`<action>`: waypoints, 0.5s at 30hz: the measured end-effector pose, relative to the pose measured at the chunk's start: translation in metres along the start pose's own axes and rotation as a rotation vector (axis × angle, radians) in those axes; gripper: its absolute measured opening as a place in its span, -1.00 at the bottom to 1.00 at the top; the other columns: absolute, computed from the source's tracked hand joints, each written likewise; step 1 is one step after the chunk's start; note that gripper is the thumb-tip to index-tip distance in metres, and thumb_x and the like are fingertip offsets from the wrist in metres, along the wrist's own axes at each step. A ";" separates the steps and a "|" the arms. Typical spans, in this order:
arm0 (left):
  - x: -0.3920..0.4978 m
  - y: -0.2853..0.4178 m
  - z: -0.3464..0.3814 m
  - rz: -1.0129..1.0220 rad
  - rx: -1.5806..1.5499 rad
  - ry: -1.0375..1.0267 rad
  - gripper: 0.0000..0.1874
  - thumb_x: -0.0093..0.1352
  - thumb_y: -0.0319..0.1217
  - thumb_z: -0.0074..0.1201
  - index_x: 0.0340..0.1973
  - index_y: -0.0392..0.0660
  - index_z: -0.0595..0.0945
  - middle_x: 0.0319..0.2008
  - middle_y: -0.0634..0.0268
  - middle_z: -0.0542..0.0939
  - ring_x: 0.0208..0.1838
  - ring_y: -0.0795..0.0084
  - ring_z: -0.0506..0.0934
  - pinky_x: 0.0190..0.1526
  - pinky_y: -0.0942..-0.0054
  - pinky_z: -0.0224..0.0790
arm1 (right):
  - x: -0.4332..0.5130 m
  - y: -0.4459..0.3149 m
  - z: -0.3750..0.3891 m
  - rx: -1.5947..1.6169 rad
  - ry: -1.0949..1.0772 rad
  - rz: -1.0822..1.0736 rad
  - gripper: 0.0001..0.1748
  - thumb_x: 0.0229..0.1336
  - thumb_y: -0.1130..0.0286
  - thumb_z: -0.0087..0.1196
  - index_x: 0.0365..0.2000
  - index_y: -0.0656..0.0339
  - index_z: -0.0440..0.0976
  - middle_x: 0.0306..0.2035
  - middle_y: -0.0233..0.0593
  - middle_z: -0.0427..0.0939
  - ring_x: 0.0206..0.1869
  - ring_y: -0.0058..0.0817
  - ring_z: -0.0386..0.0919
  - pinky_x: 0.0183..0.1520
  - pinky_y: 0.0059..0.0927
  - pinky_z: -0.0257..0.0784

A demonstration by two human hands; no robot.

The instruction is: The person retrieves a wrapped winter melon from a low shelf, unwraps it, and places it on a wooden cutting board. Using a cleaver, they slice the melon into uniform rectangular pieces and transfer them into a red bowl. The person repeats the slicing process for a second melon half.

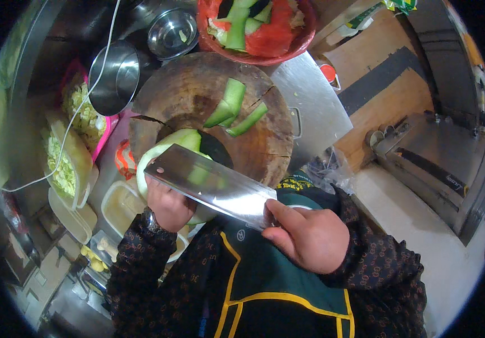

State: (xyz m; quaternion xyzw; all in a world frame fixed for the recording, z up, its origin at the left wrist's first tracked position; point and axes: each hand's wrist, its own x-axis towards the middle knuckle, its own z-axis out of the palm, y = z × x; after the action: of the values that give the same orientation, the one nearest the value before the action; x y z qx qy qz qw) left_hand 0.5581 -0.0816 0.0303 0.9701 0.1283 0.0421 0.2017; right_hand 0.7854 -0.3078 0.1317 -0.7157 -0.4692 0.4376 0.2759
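Note:
A round wooden chopping block (255,148) lies before me in the head view. My right hand (310,236) grips the handle end of a cleaver (213,181), its broad blade reaching left across the near edge of the block. Behind the blade, my left hand (168,205) holds a large pale green melon piece (151,158), its fingers partly hidden by the steel. The blade hides much of the melon; whether it touches the flesh I cannot tell. Several green rind strips (232,99) rest on the far half of the block.
Beyond the block stand a red basin (263,59) of peelings, a small steel bowl (173,34) and a steel pot (115,78). Containers of chopped cabbage (61,169) are at the left, beside an opened plastic tub (120,203). A white cable (99,76) hangs across the left side.

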 end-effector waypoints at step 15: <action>0.027 0.015 -0.011 -0.003 0.058 0.051 -0.64 0.19 -0.46 0.29 -0.08 -0.25 0.68 -0.02 0.08 0.58 0.09 -0.03 0.52 0.27 -0.04 0.24 | 0.061 0.019 0.029 0.048 0.001 0.048 -0.58 0.51 0.02 -0.01 -0.23 0.23 0.46 -0.55 0.10 0.58 -0.44 0.16 0.61 -0.38 0.11 0.49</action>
State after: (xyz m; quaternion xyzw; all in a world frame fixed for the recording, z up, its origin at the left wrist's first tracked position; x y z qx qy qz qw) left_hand 0.5858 -0.0834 0.0473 0.9740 0.1358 0.0628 0.1700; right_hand 0.7781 -0.2603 0.0805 -0.7202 -0.4410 0.4550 0.2826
